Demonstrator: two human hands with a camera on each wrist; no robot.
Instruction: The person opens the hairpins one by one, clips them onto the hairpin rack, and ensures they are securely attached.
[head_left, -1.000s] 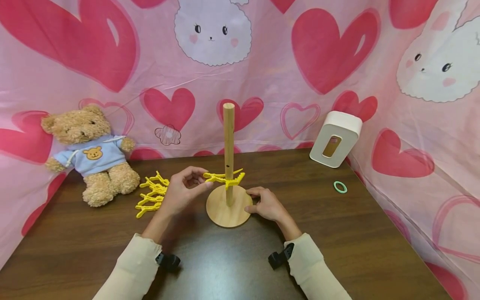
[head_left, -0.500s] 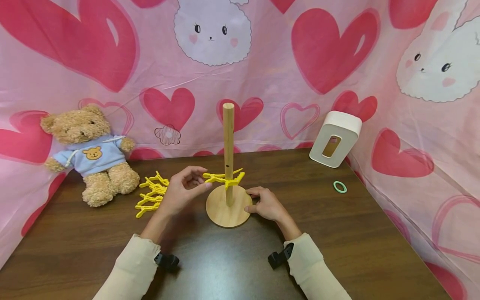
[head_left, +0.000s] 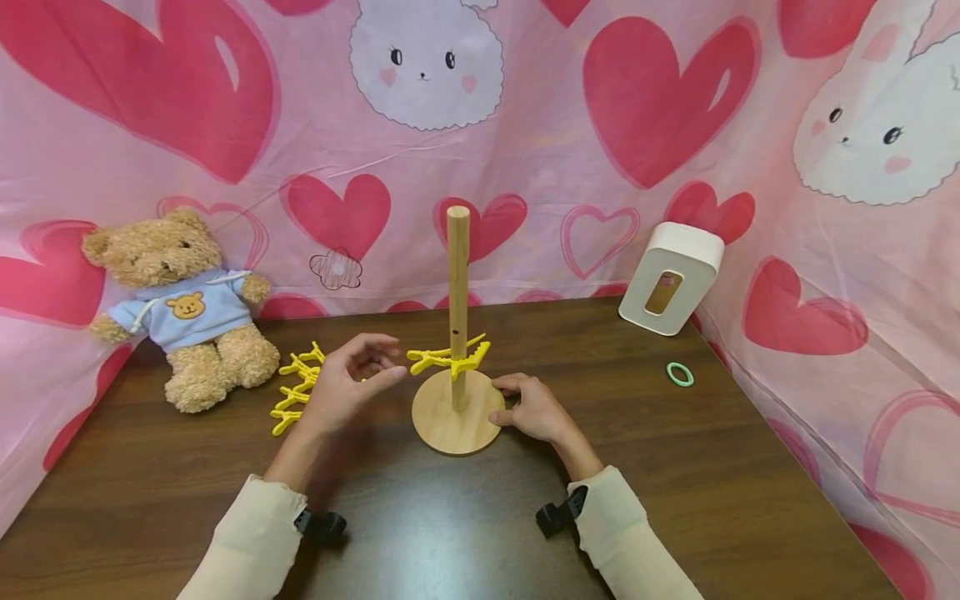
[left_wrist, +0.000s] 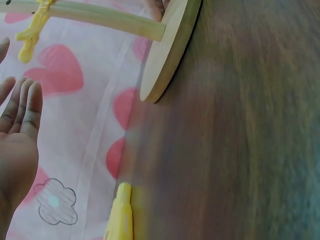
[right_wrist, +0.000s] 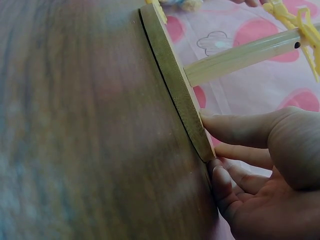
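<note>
A wooden stand with an upright post point(head_left: 458, 275) rises from a round base point(head_left: 448, 429) at the middle of the table. One yellow alligator hair clip point(head_left: 470, 363) is clamped across the lower post, its handles toward the left. Just left of those handles is my left hand point(head_left: 343, 385), holding nothing, fingers loosely bent and apart from the clip. My right hand point(head_left: 536, 408) grips the right edge of the base; in the right wrist view its thumb point(right_wrist: 235, 127) lies on the top face and its fingers are at the rim.
Several more yellow clips point(head_left: 294, 400) lie on the table point(head_left: 637, 500) beside my left hand, which partly covers them. A teddy bear point(head_left: 187, 308) sits at the back left. At the right are a white box with a slot point(head_left: 637, 304) and a green ring point(head_left: 680, 374).
My left hand has let go of the clip on the post and moved a little left, now covering more of the loose clips. My right hand stays on the base.
</note>
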